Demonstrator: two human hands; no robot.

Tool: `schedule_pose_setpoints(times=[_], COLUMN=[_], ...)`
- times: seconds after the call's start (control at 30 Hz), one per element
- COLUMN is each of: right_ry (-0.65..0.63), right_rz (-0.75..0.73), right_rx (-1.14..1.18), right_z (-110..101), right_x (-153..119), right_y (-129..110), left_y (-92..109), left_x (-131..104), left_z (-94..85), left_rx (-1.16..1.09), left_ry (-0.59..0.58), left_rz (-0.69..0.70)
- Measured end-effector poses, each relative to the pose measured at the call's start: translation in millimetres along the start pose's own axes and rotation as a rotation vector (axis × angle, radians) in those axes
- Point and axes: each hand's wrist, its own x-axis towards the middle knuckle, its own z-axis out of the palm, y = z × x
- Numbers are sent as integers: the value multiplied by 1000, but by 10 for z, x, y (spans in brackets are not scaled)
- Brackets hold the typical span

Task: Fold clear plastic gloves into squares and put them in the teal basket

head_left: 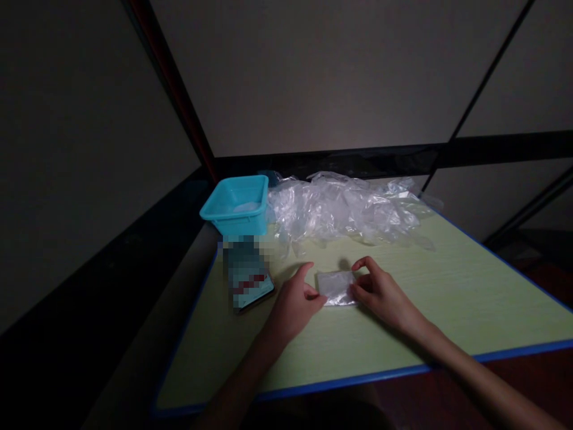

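A small folded clear plastic bag (337,288) lies flat on the table between my two hands. My left hand (295,301) is at its left side, thumb tip touching the lower left corner and the index finger stretched out away from the thumb. On the opposite side, my right hand (376,292) has its thumb and curled fingers closed on the right edge. Its bent index finger reaches to the upper right corner.
A crumpled heap of clear plastic bags (340,206) spreads across the back of the table (465,298). At the back left stands a turquoise basket (242,224) with something pale inside. A phone (253,292), partly pixelated, lies in front of it. Behind rises a panelled wall (322,77).
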Motion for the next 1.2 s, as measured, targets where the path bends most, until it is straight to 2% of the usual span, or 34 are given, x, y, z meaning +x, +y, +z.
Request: schedule_pose_setpoints(times=[0.2, 0.3, 0.37, 0.43, 0.5, 0.63, 0.77, 1.03, 1.2], right_ry=[19, 1, 38, 124, 154, -26, -121, -183, -171], right_rz=[-32, -28, -36, -89, -205, -450, -527, -455, -448], right_rx=[-49, -42, -63, -157, -322, -721, -959, -1013, -1013], right_z=[9, -51, -113, -161, -163, -20, 139, 189, 205], right_x=[1, 8, -16, -71, -140, -224, -208, -224, -228], right_y=[6, -16, -57, -120, -187, -239, -160, -74, -64], left_y=[-73, -83, -79, -74, -74, -86, -88, -76, -81], left_x=[65, 62, 55, 50, 49, 58, 64, 44, 23], left_z=[2, 3, 5, 5, 5, 9, 12, 12, 16], left_rx=[50, 72, 81, 85, 86, 86, 93, 138, 241], left_ry=[18, 18, 17, 15, 11, -2, -4, 17, 45], left_rz=[21, 29, 35, 41, 50, 71, 85, 111, 130])
